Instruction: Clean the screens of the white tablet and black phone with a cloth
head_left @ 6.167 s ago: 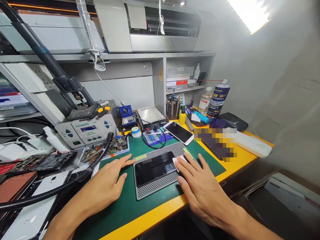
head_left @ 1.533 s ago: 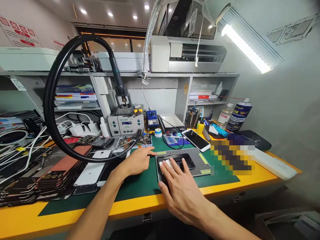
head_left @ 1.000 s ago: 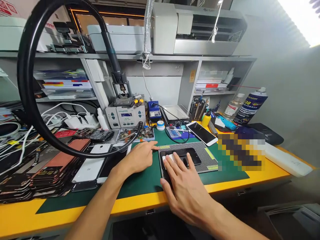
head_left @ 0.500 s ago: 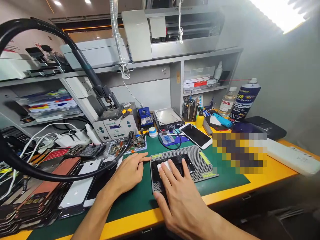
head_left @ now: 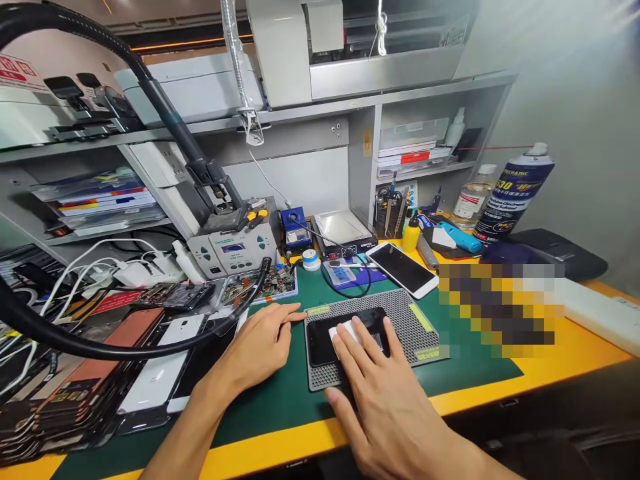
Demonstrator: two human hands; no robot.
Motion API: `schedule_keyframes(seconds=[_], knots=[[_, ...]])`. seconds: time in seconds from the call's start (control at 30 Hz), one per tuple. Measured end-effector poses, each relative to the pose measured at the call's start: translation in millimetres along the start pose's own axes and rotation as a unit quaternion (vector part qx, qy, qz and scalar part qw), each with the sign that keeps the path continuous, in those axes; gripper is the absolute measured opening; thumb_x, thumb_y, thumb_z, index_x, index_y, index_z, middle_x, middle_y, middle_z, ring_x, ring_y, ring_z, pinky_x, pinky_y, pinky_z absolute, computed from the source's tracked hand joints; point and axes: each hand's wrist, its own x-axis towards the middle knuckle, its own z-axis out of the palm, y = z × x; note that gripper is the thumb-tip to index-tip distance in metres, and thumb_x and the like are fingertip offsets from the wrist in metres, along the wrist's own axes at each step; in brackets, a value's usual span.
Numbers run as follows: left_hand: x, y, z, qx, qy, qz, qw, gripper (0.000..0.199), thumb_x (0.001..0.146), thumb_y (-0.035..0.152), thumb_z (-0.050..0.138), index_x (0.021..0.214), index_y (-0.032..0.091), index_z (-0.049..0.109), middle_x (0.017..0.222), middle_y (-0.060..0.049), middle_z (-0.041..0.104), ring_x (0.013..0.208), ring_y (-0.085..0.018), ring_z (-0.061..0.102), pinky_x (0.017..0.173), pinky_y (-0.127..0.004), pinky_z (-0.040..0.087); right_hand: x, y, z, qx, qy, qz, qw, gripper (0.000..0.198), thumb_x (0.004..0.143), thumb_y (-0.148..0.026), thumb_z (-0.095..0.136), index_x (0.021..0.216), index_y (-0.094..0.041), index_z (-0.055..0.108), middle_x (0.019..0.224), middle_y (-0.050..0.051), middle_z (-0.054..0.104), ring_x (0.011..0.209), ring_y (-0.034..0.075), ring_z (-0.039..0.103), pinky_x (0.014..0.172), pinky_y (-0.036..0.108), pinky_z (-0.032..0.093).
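A black phone (head_left: 320, 343) lies flat on a grey perforated mat (head_left: 405, 323). My right hand (head_left: 383, 390) is over the phone with its fingers spread. Its fingertips press a small white wipe (head_left: 344, 331) flat against the dark screen. The lower part of the phone is partly hidden beneath this hand. To the left, my left hand (head_left: 265, 343) rests on the green work mat (head_left: 265, 407), holding nothing. Its index finger reaches out to the left edge of the grey mat, while the other fingers are loosely bent.
A stack of phone parts (head_left: 75, 400) and a white phone back (head_left: 157, 367) lie left, under a black hose (head_left: 125, 350). A white-framed phone (head_left: 403, 269) lies behind the mat. A spray can (head_left: 517, 190) and clear bottle (head_left: 473, 197) stand back right. A parts tray (head_left: 293, 283) sits behind.
My right hand and the white wipe have slid to the right along the phone screen. My left hand stays at the mat's edge. The whole view has shifted slightly.
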Motion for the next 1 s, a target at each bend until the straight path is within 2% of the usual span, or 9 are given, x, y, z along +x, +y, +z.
schedule_keyframes(seconds=[0.07,0.2,0.33,0.47,0.73,0.87,1.0], knots=[[0,-1,1,0.001,-0.002,0.000,1.000,0.042,0.097,0.025,0.042,0.130,0.022,0.066,0.135,-0.002,0.069,0.130,-0.023,0.059,0.115,-0.042,0.044,0,2,-2,0.001,-0.005,0.001,1.000,0.061,0.106,-0.045,0.028,0.155,-0.010,0.039,0.162,0.012,0.035,0.152,0.040,0.023,0.121,0.071,0.008],[1,-3,2,0.007,0.000,-0.003,1.000,0.042,0.097,0.027,0.040,0.128,0.023,0.067,0.138,-0.001,0.066,0.131,-0.025,0.058,0.116,-0.045,0.043,-1,4,-6,-0.002,-0.016,0.016,1.000,0.063,0.106,-0.045,0.027,0.155,-0.006,0.038,0.161,0.016,0.034,0.152,0.041,0.022,0.121,0.072,0.008],[2,-4,3,0.005,-0.007,-0.002,1.000,0.042,0.098,0.029,0.040,0.130,0.023,0.065,0.136,0.000,0.068,0.132,-0.026,0.058,0.116,-0.045,0.042,-6,5,-9,0.004,-0.035,0.015,0.999,0.064,0.106,-0.047,0.030,0.158,-0.010,0.034,0.163,0.012,0.030,0.153,0.040,0.020,0.122,0.071,0.009],[2,-6,3,-0.002,-0.005,-0.005,1.000,0.044,0.098,0.030,0.040,0.135,0.019,0.060,0.129,-0.002,0.072,0.130,-0.025,0.060,0.113,-0.043,0.046,-4,7,-9,-0.009,-0.022,0.047,0.999,0.062,0.107,-0.047,0.025,0.154,-0.011,0.041,0.160,0.012,0.038,0.152,0.039,0.023,0.121,0.072,0.008],[1,-6,3,0.006,0.001,0.007,1.000,0.040,0.098,0.031,0.040,0.127,0.025,0.067,0.134,0.000,0.069,0.128,-0.025,0.062,0.112,-0.043,0.047,-8,11,-13,-0.022,-0.010,0.069,0.997,0.059,0.107,-0.046,0.028,0.153,-0.013,0.044,0.158,0.010,0.042,0.151,0.038,0.027,0.121,0.072,0.012],[0,-5,4,0.012,0.007,0.005,1.000,0.043,0.099,0.031,0.040,0.133,0.021,0.062,0.131,-0.004,0.071,0.124,-0.025,0.064,0.107,-0.041,0.051,-10,12,-14,-0.022,-0.014,0.073,0.997,0.063,0.107,-0.048,0.026,0.155,-0.011,0.039,0.161,0.011,0.036,0.152,0.039,0.025,0.121,0.073,0.012],[-1,-4,4,0.017,0.015,0.010,1.000,0.043,0.099,0.031,0.039,0.133,0.021,0.063,0.129,-0.004,0.072,0.124,-0.024,0.064,0.107,-0.039,0.052,-13,15,-14,-0.018,-0.026,0.092,0.995,0.063,0.107,-0.048,0.024,0.154,-0.010,0.041,0.161,0.011,0.037,0.152,0.039,0.025,0.121,0.073,0.012]])
